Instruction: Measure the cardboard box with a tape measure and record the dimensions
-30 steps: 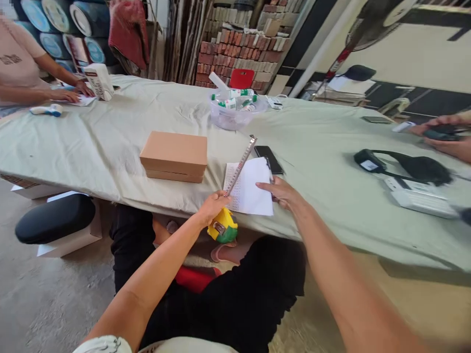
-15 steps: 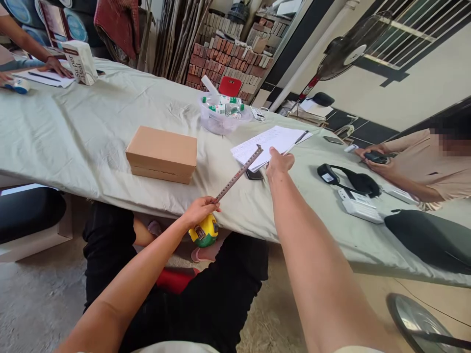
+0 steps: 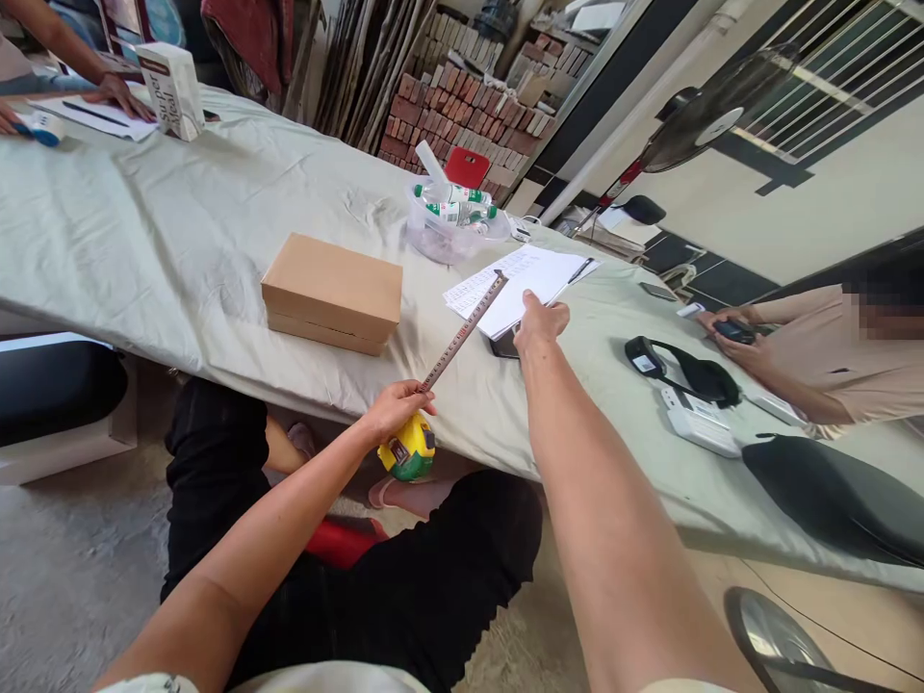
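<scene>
My left hand (image 3: 398, 409) is closed on the blade of a tape measure, close to its yellow and green case (image 3: 409, 448), which hangs below the fingers. The marked metal blade (image 3: 462, 337) sticks out up and to the right, its hooked end over the papers. My right hand (image 3: 543, 322) pinches the near right edge of a stack of white papers (image 3: 530, 274), thumb on top. A dark pen (image 3: 581, 270) lies along the papers' right side. Partly under the stack is a black phone (image 3: 503, 345). Left of the blade sits a closed brown cardboard box (image 3: 332, 284).
A clear plastic bowl (image 3: 440, 243) of water bottles stands behind the papers on the cloth-covered table (image 3: 180, 221). To the right lie a black headset strap (image 3: 682, 371), a white box (image 3: 697, 421) and a dark case (image 3: 823, 496). People sit at both sides.
The papers and pen have slid a little left and toward me with my right hand. My left hand still holds the tape out at about the same length. The camera view has shifted slightly.
</scene>
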{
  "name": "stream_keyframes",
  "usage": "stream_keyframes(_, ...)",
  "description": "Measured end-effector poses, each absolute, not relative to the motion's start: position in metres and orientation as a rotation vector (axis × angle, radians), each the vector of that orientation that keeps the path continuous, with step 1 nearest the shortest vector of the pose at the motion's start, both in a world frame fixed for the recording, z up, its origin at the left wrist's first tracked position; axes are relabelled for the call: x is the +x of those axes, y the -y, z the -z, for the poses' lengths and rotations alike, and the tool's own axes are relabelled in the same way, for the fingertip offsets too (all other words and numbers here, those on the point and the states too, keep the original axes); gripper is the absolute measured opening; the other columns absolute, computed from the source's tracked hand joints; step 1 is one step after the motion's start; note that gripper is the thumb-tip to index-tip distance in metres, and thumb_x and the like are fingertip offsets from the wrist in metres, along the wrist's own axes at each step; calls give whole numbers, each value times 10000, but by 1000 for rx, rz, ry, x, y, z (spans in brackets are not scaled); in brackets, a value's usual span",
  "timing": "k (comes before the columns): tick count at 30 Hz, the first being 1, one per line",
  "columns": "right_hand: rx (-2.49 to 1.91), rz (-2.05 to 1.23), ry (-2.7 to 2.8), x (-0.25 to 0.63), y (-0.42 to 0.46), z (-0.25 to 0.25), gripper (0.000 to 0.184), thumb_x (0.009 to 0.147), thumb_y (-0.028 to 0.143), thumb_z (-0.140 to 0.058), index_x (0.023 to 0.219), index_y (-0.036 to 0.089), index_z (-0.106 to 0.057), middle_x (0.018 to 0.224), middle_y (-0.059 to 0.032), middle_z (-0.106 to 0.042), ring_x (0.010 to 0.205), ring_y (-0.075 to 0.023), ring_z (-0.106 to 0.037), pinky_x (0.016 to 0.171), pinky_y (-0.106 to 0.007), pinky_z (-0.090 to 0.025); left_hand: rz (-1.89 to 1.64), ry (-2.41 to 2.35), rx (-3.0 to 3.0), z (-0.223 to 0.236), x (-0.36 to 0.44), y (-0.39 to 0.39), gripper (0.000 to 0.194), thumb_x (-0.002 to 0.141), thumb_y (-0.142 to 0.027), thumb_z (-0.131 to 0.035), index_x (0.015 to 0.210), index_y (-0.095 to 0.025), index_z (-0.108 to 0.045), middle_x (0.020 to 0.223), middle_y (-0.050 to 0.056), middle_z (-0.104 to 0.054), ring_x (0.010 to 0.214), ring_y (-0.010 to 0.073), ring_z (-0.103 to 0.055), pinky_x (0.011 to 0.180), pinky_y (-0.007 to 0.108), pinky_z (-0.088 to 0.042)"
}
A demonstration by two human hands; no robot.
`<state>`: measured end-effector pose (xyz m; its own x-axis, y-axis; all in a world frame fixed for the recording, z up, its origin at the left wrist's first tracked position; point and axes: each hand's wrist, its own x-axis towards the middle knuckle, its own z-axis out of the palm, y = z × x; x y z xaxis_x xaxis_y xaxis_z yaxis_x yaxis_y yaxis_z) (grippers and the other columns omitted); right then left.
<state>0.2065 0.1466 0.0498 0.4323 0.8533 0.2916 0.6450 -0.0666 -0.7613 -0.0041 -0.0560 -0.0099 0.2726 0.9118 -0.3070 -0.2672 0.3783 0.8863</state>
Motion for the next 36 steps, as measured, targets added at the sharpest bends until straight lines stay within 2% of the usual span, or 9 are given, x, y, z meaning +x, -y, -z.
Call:
stream_keyframes(4, -1691, -712, 927, 206, -120, -48, 277, 792, 311, -720, 941, 181, -527, 769, -3, -644, 632, -151, -619, 536, -274, -510, -940, -957, 806, 11, -6, 56, 207, 786, -337, -722, 806, -163, -613, 725, 59, -720, 449, 91, -520, 443, 225, -394)
stream_keyframes(8, -1887, -1047, 1266, 219, -84, -29, 292, 713, 260, -790, 786, 192, -516, 647, 6, -617, 572, -142, -573, 535, -270, -490, -920, -899, 762, 12, -9, 56, 228, 800, -357, -714, 832, -159, -605, 653, 48, -700, 459, 114, -561, 463, 232, -437)
stream_keyframes(12, -2051, -894, 1447, 230, -58, -4, 279, 663, 212, -802, 788, 185, -554, 771, -12, -661, 710, -159, -612, 674, -278, -501, -910, -869, 758, 11, -10, 54, 243, 792, -348, -729, 818, -172, -563, 597, 34, -681, 456, 120, -582, 466, 218, -440)
stream_keyframes(15, -2162, -654, 1631, 230, -50, 2, 269, 732, 301, -761, 911, 184, -598, 964, -47, -699, 861, -183, -645, 791, -292, -494, -959, -921, 760, 9, -7, 53, 279, 781, -341, -743, 856, -196, -518, 598, 9, -679, 460, 122, -590, 470, 212, -451)
stream_keyframes(18, -2189, -607, 1692, 228, -44, -2, 320, 786, 346, -718, 1036, 176, -611, 1108, -91, -703, 988, -210, -659, 858, -303, -483, -1009, -995, 742, 6, -5, 52, 297, 777, -328, -743, 921, -203, -516, 593, -15, -667, 457, 118, -583, 464, 203, -446)
stream_keyframes(23, -2114, -689, 1698, 233, -36, -7, 407, 798, 359, -714, 1145, 182, -595, 1123, -90, -709, 1017, -220, -659, 872, -312, -480, -917, -1052, 782, 0, -5, 48, 334, 793, -350, -735, 1024, -150, -601, 594, 8, -667, 479, 136, -600, 468, 216, -461)
stream_keyframes(27, -2115, -433, 1585, 239, -49, -7, 377, 853, 358, -653, 1187, 194, -592, 1190, -109, -676, 1088, -254, -632, 939, -365, -476, -796, -1128, 816, -4, -3, 42, 291, 793, -334, -742, 952, -135, -602, 607, 27, -677, 462, 138, -588, 463, 233, -473)
stream_keyframes(31, -2209, -303, 1451, 246, -79, -9, 565, 873, 387, -649, 1390, 214, -502, 1368, -182, -564, 1197, -321, -596, 1013, -437, -458, -735, -1201, 815, -9, -1, 38, 217, 827, -289, -700, 942, -129, -609, 623, 35, -678, 493, 141, -598, 478, 234, -486)
stream_keyframes(36, -2317, -418, 1416, 245, -105, -5, 623, 862, 458, -674, 1411, 226, -495, 1333, -191, -574, 1226, -339, -586, 1045, -458, -445, -672, -1285, 840, -13, 3, 35, 326, 857, -296, -650, 1140, -137, -631, 625, 13, -654, 558, 160, -633, 561, 244, -521)
